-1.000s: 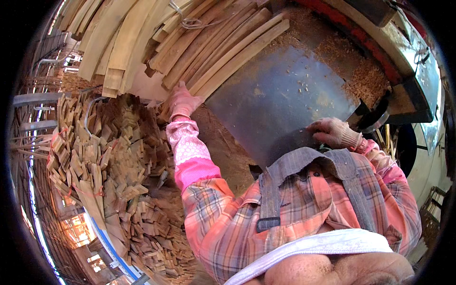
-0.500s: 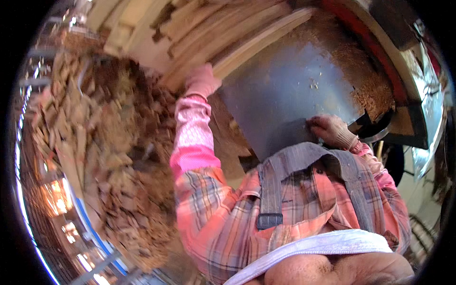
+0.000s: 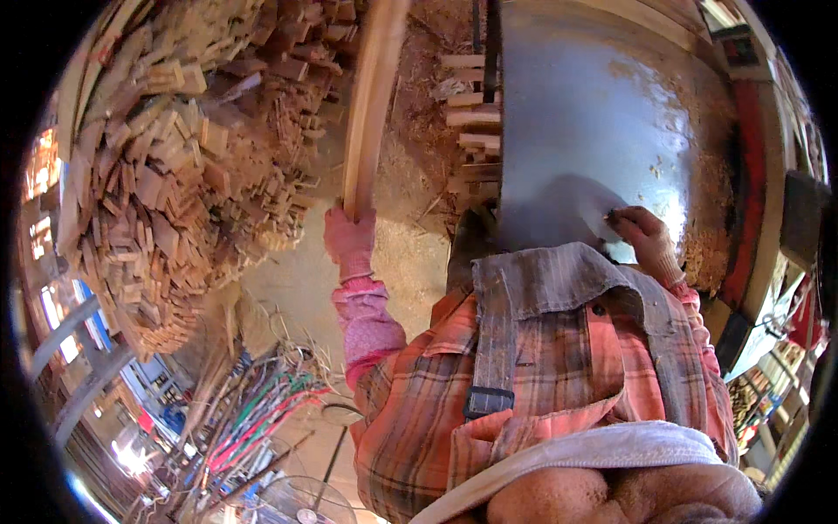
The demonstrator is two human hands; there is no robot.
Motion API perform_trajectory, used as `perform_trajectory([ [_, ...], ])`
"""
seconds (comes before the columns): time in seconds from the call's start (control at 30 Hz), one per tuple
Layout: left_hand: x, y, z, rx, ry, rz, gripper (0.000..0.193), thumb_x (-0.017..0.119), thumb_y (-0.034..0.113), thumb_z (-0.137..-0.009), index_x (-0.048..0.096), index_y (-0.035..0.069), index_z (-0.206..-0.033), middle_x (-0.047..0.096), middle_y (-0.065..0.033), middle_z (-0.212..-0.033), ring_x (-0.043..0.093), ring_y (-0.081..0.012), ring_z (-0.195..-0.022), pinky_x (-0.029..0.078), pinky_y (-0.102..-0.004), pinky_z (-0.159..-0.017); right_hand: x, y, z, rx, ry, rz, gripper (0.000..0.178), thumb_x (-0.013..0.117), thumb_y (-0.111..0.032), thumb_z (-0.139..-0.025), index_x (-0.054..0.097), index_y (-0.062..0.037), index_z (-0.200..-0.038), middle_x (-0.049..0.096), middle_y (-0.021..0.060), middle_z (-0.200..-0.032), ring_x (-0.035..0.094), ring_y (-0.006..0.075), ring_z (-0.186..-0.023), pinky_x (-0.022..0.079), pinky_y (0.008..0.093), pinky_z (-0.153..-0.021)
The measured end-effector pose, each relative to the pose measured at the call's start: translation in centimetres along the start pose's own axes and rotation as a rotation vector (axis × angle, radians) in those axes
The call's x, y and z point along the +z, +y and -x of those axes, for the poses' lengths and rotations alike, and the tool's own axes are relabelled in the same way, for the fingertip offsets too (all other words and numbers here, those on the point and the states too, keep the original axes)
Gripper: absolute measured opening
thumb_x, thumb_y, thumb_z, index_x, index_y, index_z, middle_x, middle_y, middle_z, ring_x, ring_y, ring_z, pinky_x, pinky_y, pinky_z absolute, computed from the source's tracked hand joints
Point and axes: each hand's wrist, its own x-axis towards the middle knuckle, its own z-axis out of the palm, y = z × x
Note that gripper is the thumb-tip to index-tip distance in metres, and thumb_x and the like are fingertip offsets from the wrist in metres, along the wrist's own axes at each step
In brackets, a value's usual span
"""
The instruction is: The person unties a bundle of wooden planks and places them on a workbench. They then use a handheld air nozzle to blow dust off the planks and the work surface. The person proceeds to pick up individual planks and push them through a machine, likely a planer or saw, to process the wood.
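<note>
My left hand [image 3: 350, 237], in a pinkish knit glove, grips the near end of a long wooden plank [image 3: 371, 105]. The plank stretches away past the top of the view, over the sawdust-strewn floor and left of a metal-topped table [image 3: 580, 113]. Above the table's near right part is my right hand [image 3: 643, 237], also gloved, with its fingers curled together near the dark fingertips. Whether anything small is pinched there is hidden. A dark shadow lies on the metal beside it.
A large heap of wood offcuts [image 3: 166, 192] fills the left. Several wooden pieces [image 3: 474, 116] are stacked along the table's left edge. Sawdust [image 3: 707, 253] covers its right side by a red strip [image 3: 751, 192]. Coloured straps [image 3: 262, 410] and a round fan [image 3: 301, 506] are at lower left.
My view has swung round. My left hand, earlier by the boards at the table's far left edge, now holds a plank out over the floor. My right hand stays by the table's near side.
</note>
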Motion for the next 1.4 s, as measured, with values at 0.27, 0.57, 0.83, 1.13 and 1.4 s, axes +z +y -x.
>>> perform_trajectory([
  [0.27, 11.9, -4.0, -2.4, -0.122, -0.286, 0.031, 0.044, 0.072, 0.037, -0.075, 0.068, 0.006, -0.105, 0.069, -0.0202, -0.102, 0.068, -0.0416, -0.092, 0.055, -0.0507, -0.079, -1.4, 1.1, -0.4, 0.301, 0.096, -0.039, 0.025, 0.063, -0.018, -0.093, 0.067, -0.0012, -0.111, 0.069, 0.0034, -0.09, 0.06, 0.0124, -0.077, 0.048, 0.026, -0.07],
  [0.57, 24.4, 4.3, -19.4, 0.319, -0.262, 0.026, 0.033, 0.07, 0.027, -0.08, 0.068, 0.003, -0.102, 0.07, -0.0192, -0.103, 0.069, -0.0361, -0.094, 0.056, -0.0465, -0.08, -1.0, -0.9, -0.3, 0.271, 0.105, 0.038, 0.023, 0.06, -0.017, -0.09, 0.067, 0.0005, -0.103, 0.069, 0.0059, -0.087, 0.064, 0.0133, -0.077, 0.052, 0.0268, -0.069],
  [0.83, 16.2, 24.5, -25.1, 0.328, -0.115, 0.316, 0.066, 0.076, 0.029, -0.077, 0.049, 0.002, -0.131, 0.058, -0.0189, -0.128, 0.055, -0.0324, -0.118, 0.043, -0.0433, -0.103, -0.7, -0.8, 0.0, 0.369, 0.18, -0.049, 0.022, 0.065, -0.021, -0.086, 0.072, -0.0015, -0.092, 0.069, 0.0086, -0.086, 0.066, 0.0164, -0.076, 0.053, 0.0309, -0.069],
  [1.13, -6.4, 39.4, -29.2, 0.8, -0.145, 0.014, 0.083, 0.072, 0.05, -0.082, 0.044, 0.002, -0.144, 0.054, -0.0269, -0.137, 0.054, -0.0376, -0.126, 0.043, -0.0437, -0.104, -1.7, -2.3, 0.0, 0.397, 0.165, 0.108, 0.028, 0.065, -0.033, -0.082, 0.073, -0.0107, -0.097, 0.072, 0.0086, -0.088, 0.069, 0.025, -0.085, 0.053, 0.0377, -0.079],
  [1.4, -7.4, 36.6, -18.4, 0.937, -0.383, -0.37, 0.097, 0.079, 0.051, -0.075, 0.036, 0.002, -0.147, 0.049, -0.0215, -0.142, 0.049, -0.0349, -0.132, 0.042, -0.045, -0.107, -1.3, -1.2, 0.6, 0.315, 0.163, 0.193, 0.033, 0.061, -0.037, -0.083, 0.073, -0.0113, -0.101, 0.072, 0.0115, -0.096, 0.068, 0.0305, -0.092, 0.053, 0.0413, -0.082],
])
